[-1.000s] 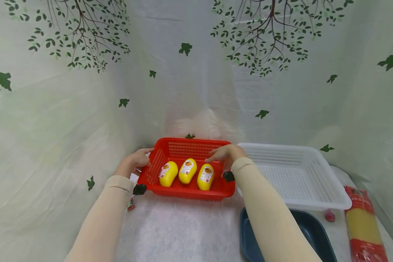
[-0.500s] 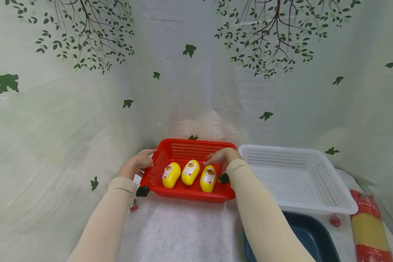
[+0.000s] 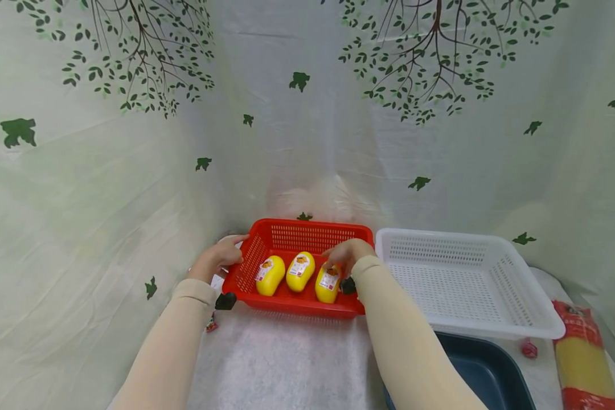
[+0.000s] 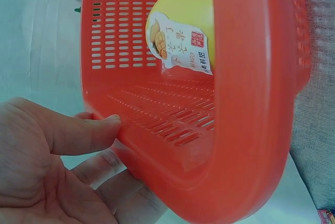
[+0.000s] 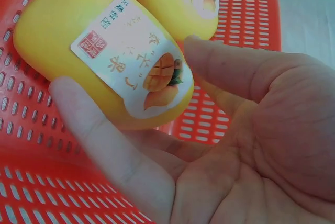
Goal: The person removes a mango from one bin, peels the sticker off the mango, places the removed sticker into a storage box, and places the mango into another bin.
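Note:
A red plastic basket (image 3: 297, 307) holds three smooth yellow mangoes, each with a printed mango label. My left hand (image 3: 217, 259) grips the basket's left rim, thumb on top and fingers beneath, as the left wrist view shows. Over the basket's right side, my right hand (image 3: 351, 253) is at the rightmost mango (image 3: 328, 286). In the right wrist view its thumb and forefinger lie on either side of this mango (image 5: 57, 30), fingers fairly straight; some fingers are hidden under it. The middle mango (image 3: 300, 272) and left mango (image 3: 270, 276) lie apart on the basket floor.
A white basket (image 3: 471, 336) stands right of the red one. In front of it lies a dark blue tray (image 3: 484, 370), partly behind my right sleeve. A red-and-yellow packet (image 3: 586, 364) and a red wrapped sweet (image 3: 529, 348) lie at the right. Another small wrapper (image 3: 212, 323) lies near my left wrist.
My right hand has come down and left to the rightmost mango, covering its top end. My left hand stays on the rim. The whole view has shifted slightly.

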`<action>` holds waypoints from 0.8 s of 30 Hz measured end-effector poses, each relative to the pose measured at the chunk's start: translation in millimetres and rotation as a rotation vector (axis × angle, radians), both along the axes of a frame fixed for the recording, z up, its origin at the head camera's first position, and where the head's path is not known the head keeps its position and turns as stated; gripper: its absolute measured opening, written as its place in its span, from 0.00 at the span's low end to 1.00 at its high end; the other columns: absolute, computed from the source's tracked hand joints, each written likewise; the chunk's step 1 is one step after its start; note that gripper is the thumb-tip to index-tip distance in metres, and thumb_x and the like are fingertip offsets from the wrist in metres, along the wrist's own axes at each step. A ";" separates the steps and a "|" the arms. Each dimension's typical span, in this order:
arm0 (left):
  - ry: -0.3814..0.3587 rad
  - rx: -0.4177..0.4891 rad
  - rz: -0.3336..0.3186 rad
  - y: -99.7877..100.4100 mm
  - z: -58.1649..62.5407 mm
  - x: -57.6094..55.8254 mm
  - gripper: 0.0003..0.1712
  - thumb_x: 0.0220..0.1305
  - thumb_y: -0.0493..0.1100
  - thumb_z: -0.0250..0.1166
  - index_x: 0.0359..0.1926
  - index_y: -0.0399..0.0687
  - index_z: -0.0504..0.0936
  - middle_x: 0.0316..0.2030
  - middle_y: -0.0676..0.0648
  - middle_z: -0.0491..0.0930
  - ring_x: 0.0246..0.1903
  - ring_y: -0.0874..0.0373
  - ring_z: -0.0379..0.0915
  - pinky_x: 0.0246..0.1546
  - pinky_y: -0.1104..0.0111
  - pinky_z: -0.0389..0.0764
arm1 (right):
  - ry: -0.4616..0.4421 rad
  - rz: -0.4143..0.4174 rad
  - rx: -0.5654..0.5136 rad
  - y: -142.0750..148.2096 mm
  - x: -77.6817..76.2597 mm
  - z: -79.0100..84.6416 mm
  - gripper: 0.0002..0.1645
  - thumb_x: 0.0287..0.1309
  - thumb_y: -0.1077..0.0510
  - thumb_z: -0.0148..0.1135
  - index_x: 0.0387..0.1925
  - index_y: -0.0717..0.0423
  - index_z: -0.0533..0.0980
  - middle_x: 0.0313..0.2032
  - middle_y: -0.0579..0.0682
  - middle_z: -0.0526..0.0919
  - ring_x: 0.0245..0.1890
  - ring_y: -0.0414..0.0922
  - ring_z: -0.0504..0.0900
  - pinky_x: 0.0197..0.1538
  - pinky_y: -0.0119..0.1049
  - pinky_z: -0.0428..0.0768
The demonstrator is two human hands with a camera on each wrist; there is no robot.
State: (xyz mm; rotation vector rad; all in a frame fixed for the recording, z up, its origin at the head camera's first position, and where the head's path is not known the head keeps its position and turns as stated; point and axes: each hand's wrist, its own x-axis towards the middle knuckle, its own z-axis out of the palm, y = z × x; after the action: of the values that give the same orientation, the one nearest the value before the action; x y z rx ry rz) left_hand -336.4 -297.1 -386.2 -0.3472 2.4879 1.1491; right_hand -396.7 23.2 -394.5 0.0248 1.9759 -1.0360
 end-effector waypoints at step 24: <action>0.009 0.007 -0.010 -1.1 -3.2 1.6 0.48 0.73 0.31 0.58 0.87 0.55 0.49 0.69 0.29 0.70 0.44 0.42 0.85 0.43 0.53 0.93 | 0.058 -0.034 0.000 9.4 6.0 -2.8 0.34 0.72 0.56 0.69 0.76 0.46 0.72 0.67 0.61 0.74 0.62 0.58 0.75 0.66 0.49 0.86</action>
State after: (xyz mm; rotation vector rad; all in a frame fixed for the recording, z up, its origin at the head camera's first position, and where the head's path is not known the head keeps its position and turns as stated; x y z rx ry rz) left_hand -334.9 -298.2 -389.3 -0.3282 2.4895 1.1578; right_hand -390.7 32.6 -397.3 0.0283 2.0346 -1.0691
